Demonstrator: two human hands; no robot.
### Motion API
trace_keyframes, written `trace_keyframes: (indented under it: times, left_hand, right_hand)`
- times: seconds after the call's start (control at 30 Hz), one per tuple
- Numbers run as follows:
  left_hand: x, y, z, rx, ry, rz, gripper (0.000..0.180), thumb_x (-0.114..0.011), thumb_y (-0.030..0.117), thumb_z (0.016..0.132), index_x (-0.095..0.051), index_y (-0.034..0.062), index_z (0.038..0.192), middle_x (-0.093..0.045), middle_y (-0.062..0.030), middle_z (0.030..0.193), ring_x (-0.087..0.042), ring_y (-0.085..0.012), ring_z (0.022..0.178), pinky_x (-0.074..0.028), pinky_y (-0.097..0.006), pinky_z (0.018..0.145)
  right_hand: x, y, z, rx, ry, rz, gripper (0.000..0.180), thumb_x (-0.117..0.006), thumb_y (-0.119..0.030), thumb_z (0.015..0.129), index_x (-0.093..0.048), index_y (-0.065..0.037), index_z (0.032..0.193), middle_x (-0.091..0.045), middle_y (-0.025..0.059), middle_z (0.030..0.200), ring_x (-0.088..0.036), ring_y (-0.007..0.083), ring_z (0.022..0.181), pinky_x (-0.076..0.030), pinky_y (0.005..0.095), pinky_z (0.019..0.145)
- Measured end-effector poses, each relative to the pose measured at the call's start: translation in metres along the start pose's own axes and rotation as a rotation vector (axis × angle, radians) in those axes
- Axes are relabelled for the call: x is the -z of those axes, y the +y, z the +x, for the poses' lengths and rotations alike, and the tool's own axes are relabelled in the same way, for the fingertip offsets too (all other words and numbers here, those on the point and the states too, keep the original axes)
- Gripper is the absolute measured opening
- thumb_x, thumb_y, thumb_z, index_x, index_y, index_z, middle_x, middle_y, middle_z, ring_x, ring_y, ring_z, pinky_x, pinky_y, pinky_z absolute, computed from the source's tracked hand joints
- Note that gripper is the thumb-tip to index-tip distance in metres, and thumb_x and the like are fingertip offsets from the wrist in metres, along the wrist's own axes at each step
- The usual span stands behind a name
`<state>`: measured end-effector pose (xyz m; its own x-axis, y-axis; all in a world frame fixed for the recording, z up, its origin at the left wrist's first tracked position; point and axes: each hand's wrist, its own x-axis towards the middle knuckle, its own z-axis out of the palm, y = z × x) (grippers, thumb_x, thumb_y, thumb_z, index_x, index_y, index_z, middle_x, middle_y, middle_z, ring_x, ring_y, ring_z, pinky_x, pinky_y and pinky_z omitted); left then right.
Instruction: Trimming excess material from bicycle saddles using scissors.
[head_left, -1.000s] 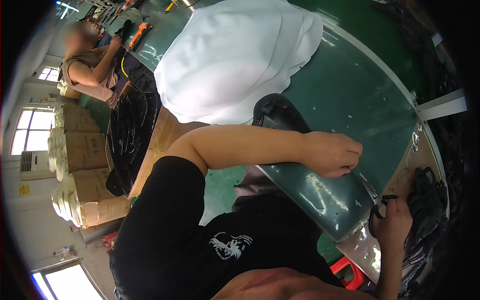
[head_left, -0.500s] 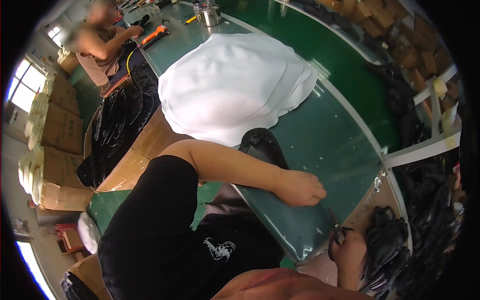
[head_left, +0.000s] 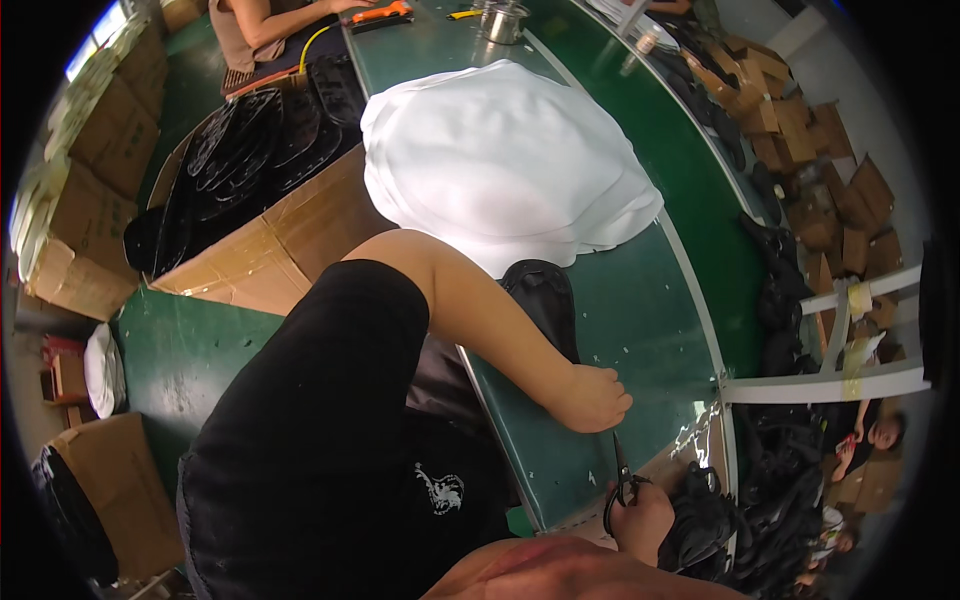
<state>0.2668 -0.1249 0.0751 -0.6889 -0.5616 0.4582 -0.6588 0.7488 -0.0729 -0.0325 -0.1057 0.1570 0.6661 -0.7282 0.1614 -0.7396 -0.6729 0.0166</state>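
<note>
While the right hand (head_left: 643, 520) grips scissors (head_left: 624, 480), left hand (head_left: 592, 400) curled nearby.

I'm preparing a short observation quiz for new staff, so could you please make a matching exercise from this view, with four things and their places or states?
Things
1. Scissors
2. Layered sheets
3. Taped cardboard box
4. Handheld tool

Places or states
A. Holding shiny black pieces
B. Orange, near a co-worker's hand
C. Gripped in the wearer's right hand
D. White, heaped on the green table

Right pairs
1-C, 2-D, 3-A, 4-B
</note>
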Motion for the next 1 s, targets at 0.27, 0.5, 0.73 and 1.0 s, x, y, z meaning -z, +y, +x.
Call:
trace_keyframes:
  times: [0.27, 0.5, 0.73, 1.0]
  left_hand:
    - [-0.003, -0.010, -0.005, 0.110, -0.060, -0.483, 0.023, -0.069, 0.025, 0.095, -0.068, 0.0029, 0.095, -0.063, -0.0144, 0.101, -0.069, -0.0352, 0.097, -0.056, -0.048, 0.084]
    - [-0.002, -0.045, -0.013, 0.062, 0.035, -0.842, 0.014, -0.072, 0.020, 0.091, -0.068, 0.0065, 0.092, -0.064, -0.0151, 0.100, -0.067, -0.0377, 0.097, -0.058, -0.050, 0.079]
    - [0.016, -0.045, 0.012, 0.128, -0.071, -0.906, 0.010, -0.078, 0.003, 0.090, -0.069, 0.0035, 0.094, -0.064, -0.0117, 0.093, -0.065, -0.0303, 0.081, -0.053, -0.038, 0.070]
    - [0.020, -0.032, 0.005, 0.198, -0.091, -0.868, 0.009, -0.078, -0.006, 0.089, -0.071, -0.0010, 0.091, -0.064, -0.0072, 0.091, -0.059, -0.0158, 0.071, -0.048, -0.028, 0.061]
  right_hand:
    - [-0.002, 0.001, -0.003, -0.004, -0.022, -0.019, 0.034, -0.091, -0.031, 0.072, -0.071, -0.005, 0.081, -0.066, 0.0143, 0.072, -0.067, 0.0395, 0.067, -0.054, 0.0487, 0.061]
    - [0.010, 0.006, 0.021, -0.005, -0.158, 0.026, 0.042, -0.089, -0.030, 0.074, -0.067, -0.004, 0.099, -0.066, 0.0185, 0.092, -0.067, 0.0422, 0.085, -0.055, 0.0514, 0.073]
    - [0.008, 0.009, 0.013, -0.047, -0.064, 0.012, 0.037, -0.087, -0.031, 0.074, -0.066, -0.006, 0.092, -0.065, 0.0105, 0.093, -0.069, 0.0326, 0.091, -0.057, 0.0450, 0.076]
    - [0.020, -0.002, 0.025, 0.083, -0.146, 0.025, 0.020, -0.076, -0.023, 0.077, -0.070, -0.005, 0.083, -0.068, 0.0095, 0.085, -0.069, 0.0280, 0.082, -0.057, 0.0380, 0.069]
